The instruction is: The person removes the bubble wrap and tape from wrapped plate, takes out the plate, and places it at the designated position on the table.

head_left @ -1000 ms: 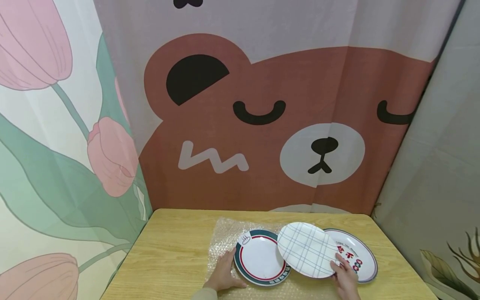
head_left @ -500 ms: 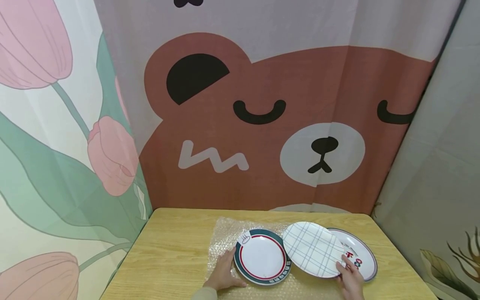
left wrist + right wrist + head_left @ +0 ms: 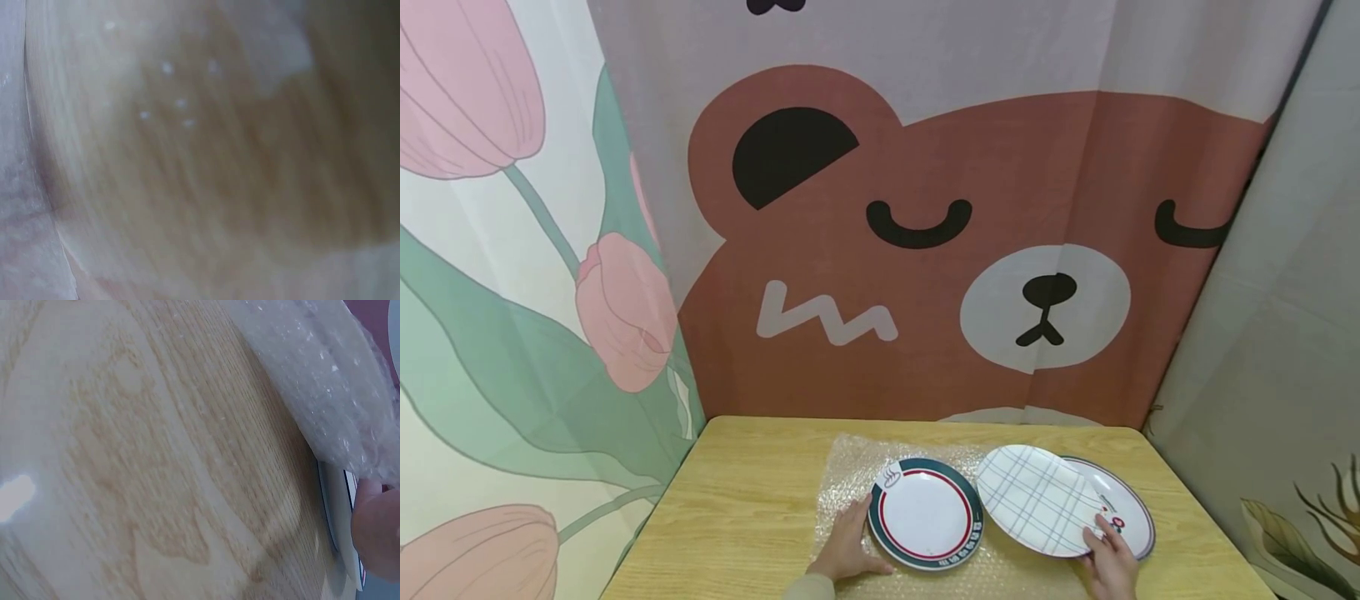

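On the bubble wrap (image 3: 1000,575) lies a white plate with a dark green rim and a red ring (image 3: 928,508). My left hand (image 3: 842,546) rests at its left side, fingertips touching the rim and thumb spread near the lower edge. My right hand (image 3: 1112,562) pinches the lower right edge of a white plate with a blue check pattern (image 3: 1037,500). This plate is tilted and partly covers a white oval plate with red marks (image 3: 1135,508). The right wrist view shows part of my right hand (image 3: 378,531) beside plate edges.
A light wooden table (image 3: 745,492) carries everything. Behind it hangs a curtain with a bear print (image 3: 820,367), and a tulip-print curtain (image 3: 542,400) hangs at the left. The left wrist view is blurred.
My right hand has moved right with the checked plate, drawing it off the green-rimmed plate and further over the oval plate. My left hand has stayed in place.
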Available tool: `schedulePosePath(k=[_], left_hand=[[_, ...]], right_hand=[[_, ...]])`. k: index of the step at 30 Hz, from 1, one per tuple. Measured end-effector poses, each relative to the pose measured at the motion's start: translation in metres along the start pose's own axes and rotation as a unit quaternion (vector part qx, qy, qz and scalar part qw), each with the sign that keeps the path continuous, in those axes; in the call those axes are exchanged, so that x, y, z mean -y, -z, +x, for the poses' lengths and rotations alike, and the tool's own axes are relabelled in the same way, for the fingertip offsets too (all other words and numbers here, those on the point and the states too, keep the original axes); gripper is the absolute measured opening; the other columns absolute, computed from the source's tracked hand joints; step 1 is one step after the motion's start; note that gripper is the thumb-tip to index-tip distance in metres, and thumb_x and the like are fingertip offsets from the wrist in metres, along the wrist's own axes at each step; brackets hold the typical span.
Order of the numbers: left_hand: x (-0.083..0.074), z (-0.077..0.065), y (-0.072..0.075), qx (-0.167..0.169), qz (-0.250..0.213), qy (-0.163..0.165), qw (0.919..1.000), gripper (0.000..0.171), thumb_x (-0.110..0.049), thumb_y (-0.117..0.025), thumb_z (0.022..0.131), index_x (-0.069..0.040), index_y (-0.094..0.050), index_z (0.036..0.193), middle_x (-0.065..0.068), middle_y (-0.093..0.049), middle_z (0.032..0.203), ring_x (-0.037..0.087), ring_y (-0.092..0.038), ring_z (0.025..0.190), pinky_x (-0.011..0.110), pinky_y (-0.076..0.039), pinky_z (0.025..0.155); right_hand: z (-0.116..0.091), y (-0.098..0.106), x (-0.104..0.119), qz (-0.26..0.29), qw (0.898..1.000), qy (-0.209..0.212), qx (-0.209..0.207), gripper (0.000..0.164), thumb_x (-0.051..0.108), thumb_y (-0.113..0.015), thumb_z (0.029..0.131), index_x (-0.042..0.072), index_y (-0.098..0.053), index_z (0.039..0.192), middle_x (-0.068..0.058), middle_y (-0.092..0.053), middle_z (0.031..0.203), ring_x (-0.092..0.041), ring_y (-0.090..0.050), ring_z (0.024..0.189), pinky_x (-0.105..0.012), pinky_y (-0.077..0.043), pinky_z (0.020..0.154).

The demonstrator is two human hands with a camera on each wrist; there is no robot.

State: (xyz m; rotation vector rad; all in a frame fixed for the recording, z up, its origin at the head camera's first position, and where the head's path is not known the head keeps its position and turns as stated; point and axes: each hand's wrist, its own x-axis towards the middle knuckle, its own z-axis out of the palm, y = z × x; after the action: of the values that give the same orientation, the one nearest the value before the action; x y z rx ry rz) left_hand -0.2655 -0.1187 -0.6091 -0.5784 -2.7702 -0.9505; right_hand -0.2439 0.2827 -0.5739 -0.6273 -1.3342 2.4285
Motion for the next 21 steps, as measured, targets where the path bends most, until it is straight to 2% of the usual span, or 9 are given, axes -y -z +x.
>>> schedulePosePath(k=[4,12,21], left_hand=[[0.001,0.001,-0.001,0.002,0.002,0.004,1.0,0.114,-0.053,-0.079,0.048,0.002,-0.029,0.136,0.018,-0.037,0.135,0.039,-0.028,0.125,0.052,-0.016,0.102],[0.001,0.002,-0.001,0.005,-0.002,0.007,1.0,0.114,-0.053,-0.079,0.049,0.001,-0.029,0.136,0.018,-0.037,0.135,0.039,-0.027,0.125,0.052,-0.016,0.103],[0.005,0.0,-0.003,-0.013,-0.002,-0.021,0.9997,0.113,-0.054,-0.078,0.05,0.003,-0.03,0.134,0.021,-0.039,0.132,0.043,-0.03,0.122,0.056,-0.019,0.099]], right_hand=[[0.001,0.004,0.0,0.026,1.0,0.004,0.008,0.04,-0.006,-0.058,0.08,0.033,-0.066,0.076,0.01,-0.062,0.07,-0.006,-0.059,0.057,-0.016,-0.045,0.043],[-0.003,0.007,0.003,0.05,0.999,-0.003,-0.008,0.035,-0.003,-0.067,0.075,0.032,-0.068,0.075,0.009,-0.062,0.069,-0.005,-0.06,0.058,-0.018,-0.049,0.047],[0.002,0.013,0.002,0.077,0.997,0.0,-0.021,0.039,-0.009,-0.061,0.077,0.029,-0.068,0.074,0.008,-0.062,0.068,-0.006,-0.06,0.059,-0.02,-0.051,0.051]])
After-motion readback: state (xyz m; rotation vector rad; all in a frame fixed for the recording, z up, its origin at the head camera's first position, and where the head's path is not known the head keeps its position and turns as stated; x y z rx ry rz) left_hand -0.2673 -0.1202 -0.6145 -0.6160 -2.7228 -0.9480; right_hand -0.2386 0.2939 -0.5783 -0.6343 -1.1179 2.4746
